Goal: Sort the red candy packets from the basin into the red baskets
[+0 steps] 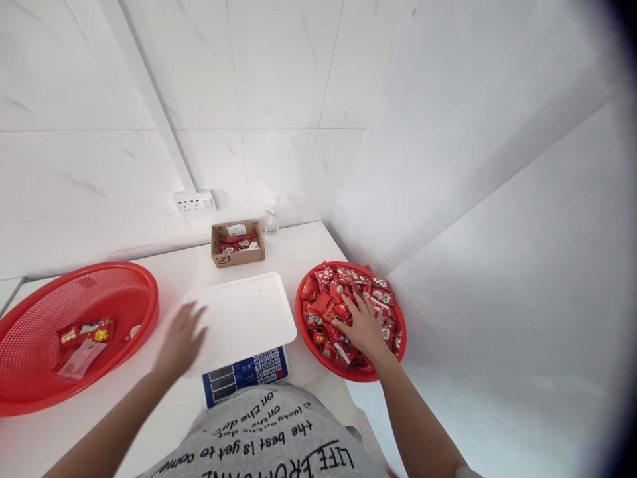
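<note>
My right hand [362, 325] rests palm down on a heap of red candy packets [332, 282] in a round red basket [348, 375] at the right of the white table; its fingers are spread over the packets. My left hand [180, 342] hovers, blurred, at the left edge of a white scale tray [249, 312], fingers loosely apart and holding nothing. The scale's blue keypad [246, 375] faces me.
A large red mesh basket [74, 282] at the left holds a few packets [84, 335]. A small cardboard box [237, 243] with red packets stands at the back, beside a clear bottle [271, 222]. A wall socket [194, 200] sits above. The table ends just right of the candy basket.
</note>
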Demonstrator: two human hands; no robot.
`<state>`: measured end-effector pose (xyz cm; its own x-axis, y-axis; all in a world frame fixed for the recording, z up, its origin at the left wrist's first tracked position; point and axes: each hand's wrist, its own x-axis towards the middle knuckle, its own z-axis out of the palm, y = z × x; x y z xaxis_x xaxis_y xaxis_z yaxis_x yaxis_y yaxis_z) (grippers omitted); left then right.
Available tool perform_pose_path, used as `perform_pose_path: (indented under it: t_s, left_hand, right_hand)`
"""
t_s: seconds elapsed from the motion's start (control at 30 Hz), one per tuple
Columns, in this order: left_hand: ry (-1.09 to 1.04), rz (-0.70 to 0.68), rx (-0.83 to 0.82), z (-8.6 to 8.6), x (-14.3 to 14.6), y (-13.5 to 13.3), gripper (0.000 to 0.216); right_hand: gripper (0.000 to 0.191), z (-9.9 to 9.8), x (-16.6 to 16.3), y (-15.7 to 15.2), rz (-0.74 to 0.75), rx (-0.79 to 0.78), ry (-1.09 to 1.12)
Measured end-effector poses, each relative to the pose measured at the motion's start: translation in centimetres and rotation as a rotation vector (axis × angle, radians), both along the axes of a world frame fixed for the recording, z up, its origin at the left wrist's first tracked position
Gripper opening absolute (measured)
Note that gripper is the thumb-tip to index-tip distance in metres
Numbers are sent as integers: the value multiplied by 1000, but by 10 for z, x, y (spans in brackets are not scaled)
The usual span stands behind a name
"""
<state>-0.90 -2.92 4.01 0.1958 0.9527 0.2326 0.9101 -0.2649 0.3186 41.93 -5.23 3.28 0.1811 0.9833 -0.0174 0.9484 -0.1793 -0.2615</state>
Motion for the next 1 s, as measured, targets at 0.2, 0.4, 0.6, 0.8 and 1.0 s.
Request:
perform_pose_path:
  t_s: [0.2, 0.4, 0.6, 0.8, 1.0]
  left_hand:
    - [26, -616, -171, -5, 176, 19, 47]
    - [208, -816, -143, -9, 246, 43, 57]
    - [291, -872, -63, -17, 250, 59, 49]
    - [306, -950, 21, -18, 249, 56, 48]
    - [218, -991, 75, -22, 257, 57, 29]
  right_hand:
    - [35, -13, -1, 3, 20, 247, 72]
    - [32, -20, 7, 6, -6, 481, 232]
    - [31, -13, 1, -1, -140, 610, 336]
    - [33, -16, -15, -8, -139, 560, 368]
    - [31, -22, -21, -8, -105, 587, 340]
